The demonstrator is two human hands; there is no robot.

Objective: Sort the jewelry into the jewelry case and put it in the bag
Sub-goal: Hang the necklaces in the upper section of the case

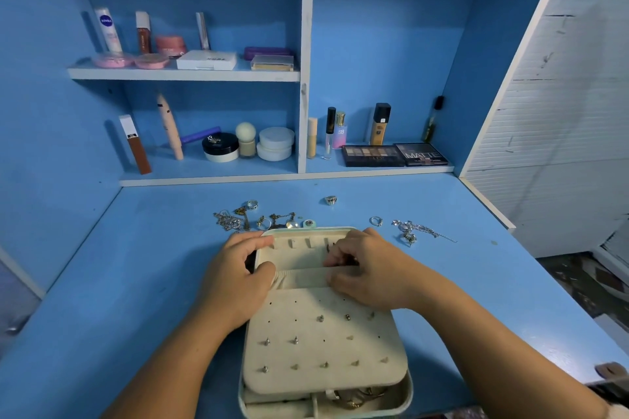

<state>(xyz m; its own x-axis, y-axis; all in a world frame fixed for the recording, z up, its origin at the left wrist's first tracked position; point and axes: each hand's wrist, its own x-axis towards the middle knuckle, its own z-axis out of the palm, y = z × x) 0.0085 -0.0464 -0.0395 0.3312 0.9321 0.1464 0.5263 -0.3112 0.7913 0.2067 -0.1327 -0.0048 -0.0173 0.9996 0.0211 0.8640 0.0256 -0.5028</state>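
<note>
A cream jewelry case (306, 286) lies open on the blue desk, its earring panel (323, 343) studded with several earrings. My left hand (238, 279) grips the case's left edge, thumb on the elastic pocket. At the necklace hooks, my right hand (364, 269) pinches something small and dark; what it is I cannot tell. Loose chains and rings (255, 218) lie just behind the case. A silver chain (415, 231) and a ring (376, 221) lie to the right, another ring (331, 200) farther back. No bag is in view.
Shelves (183, 73) at the back hold cosmetics: bottles, jars, compacts and two eyeshadow palettes (394, 155). The desk's right edge (490, 204) drops off beside a white wall. A small tan object (611, 369) sits at the near right corner.
</note>
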